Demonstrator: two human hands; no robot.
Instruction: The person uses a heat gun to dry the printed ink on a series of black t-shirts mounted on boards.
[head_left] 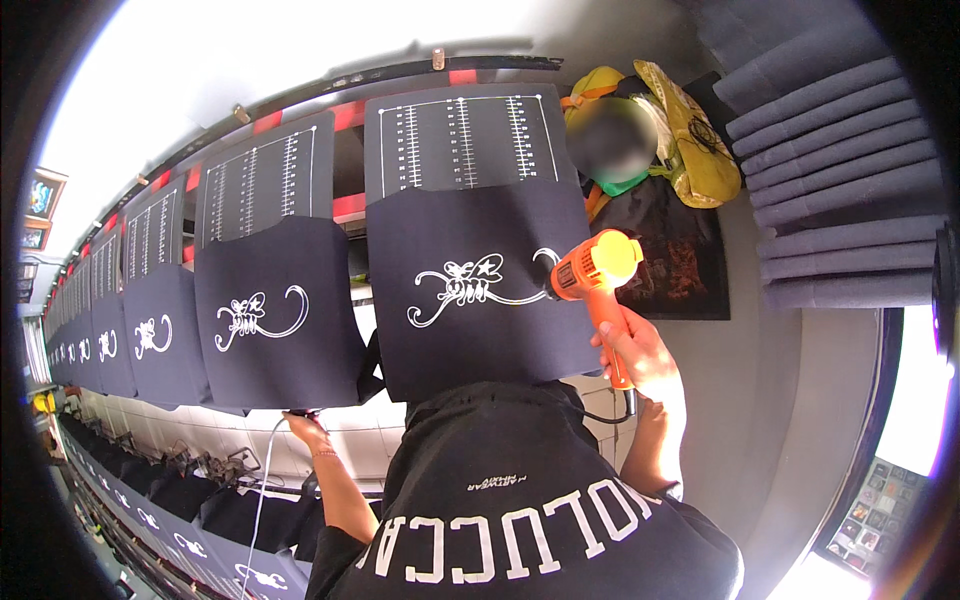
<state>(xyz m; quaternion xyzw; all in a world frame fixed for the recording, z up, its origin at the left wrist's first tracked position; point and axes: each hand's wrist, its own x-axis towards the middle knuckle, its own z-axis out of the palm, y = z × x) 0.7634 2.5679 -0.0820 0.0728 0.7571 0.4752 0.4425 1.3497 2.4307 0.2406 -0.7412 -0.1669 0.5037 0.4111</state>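
My right hand (640,355) is wrapped round the handle of an orange heat gun (603,265). Its dark nozzle points left, close over the right end of a white bee-like print on a dark navy fabric panel (470,350). That panel lies flat on a black board (437,140) marked with white rulers. Lower left, my left hand (308,430) is closed at the edge of the neighbouring fabric panel (275,350). A small dark thing, too hidden to name, is at its fingers, and a pale cable (264,480) hangs beside it.
More printed panels on boards (152,320) recede in a row to the left. Another row of printed panels (150,515) runs along the lower left. Yellow bags (700,140) lie at the upper right, next to stacked dark folded fabric (840,170). A black cord (610,418) trails from the heat gun.
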